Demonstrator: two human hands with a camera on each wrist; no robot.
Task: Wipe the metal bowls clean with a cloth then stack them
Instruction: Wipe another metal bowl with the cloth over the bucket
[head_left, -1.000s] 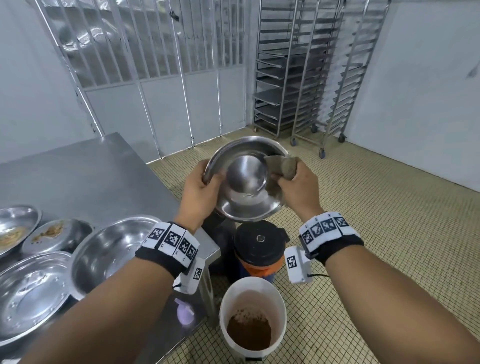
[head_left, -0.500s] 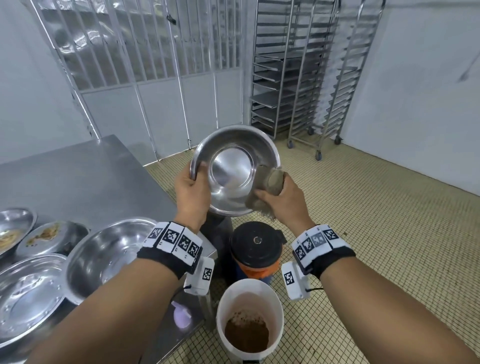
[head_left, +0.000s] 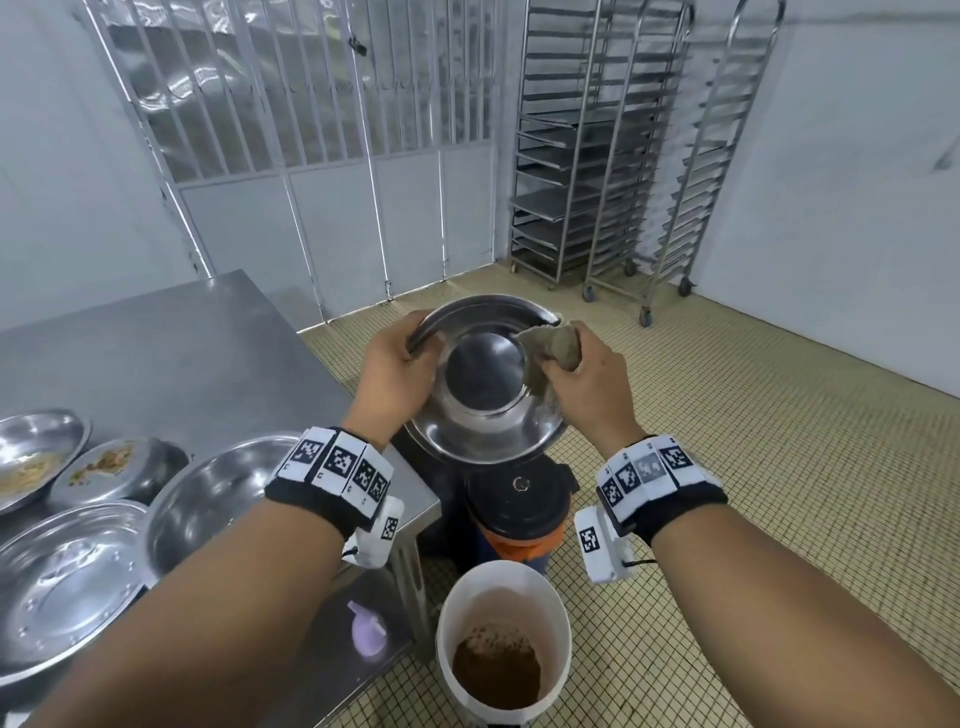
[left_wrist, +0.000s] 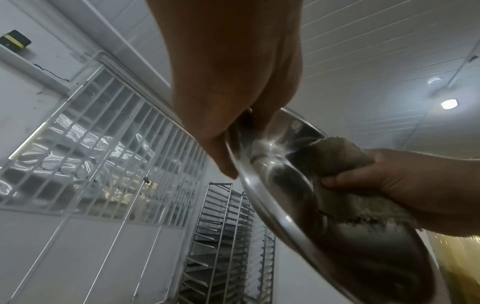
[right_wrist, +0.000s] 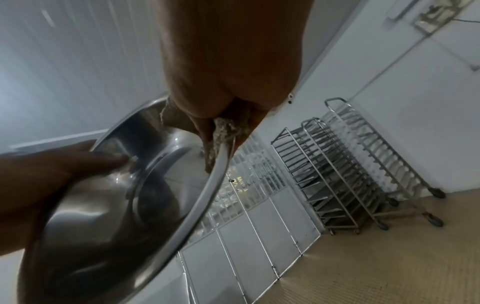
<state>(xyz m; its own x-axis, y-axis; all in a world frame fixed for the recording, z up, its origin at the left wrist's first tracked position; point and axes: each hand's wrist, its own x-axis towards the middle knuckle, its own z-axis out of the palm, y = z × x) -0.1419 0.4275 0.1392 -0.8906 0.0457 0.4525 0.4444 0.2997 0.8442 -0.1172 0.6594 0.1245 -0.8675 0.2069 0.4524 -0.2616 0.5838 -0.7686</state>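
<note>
Head view shows us both hands raised in front of the body, over the tiled floor (head_left: 727, 467) and away from the steel table (head_left: 156, 353). Our left hand (head_left: 397, 371) grips the metal bowl (head_left: 485, 415) at its left rim, thumb inside and fingers curled behind the wall. The bowl is tilted, so its opening faces toward us. Our right hand (head_left: 584, 379) is closed around a bunched brownish cloth (head_left: 550, 345) and presses it on the upper right part of the bowl, at the rim.

From the left wrist view we see the bowl (left_wrist: 324, 216) just below the left hand (left_wrist: 233, 82), with the rim between thumb and fingers. The cloth (left_wrist: 335, 156) lies against the inner wall, and the right hand (left_wrist: 405, 185) holds it from the right side. From the right wrist view the cloth (right_wrist: 223, 127) folds over the rim of the bowl (right_wrist: 116, 205), pinched by the right hand (right_wrist: 233, 61), while the left hand (right_wrist: 39, 181) holds the opposite side.

On the table, left of our left arm, lie four other bowls. Two of them carry food remains (head_left: 104, 462), and two look clean (head_left: 208, 493). Below the held bowl stand a dark lidded container (head_left: 514, 499) and a white bucket (head_left: 501, 644) with brown matter inside. Metal tray racks (head_left: 597, 156) stand at the far wall.
</note>
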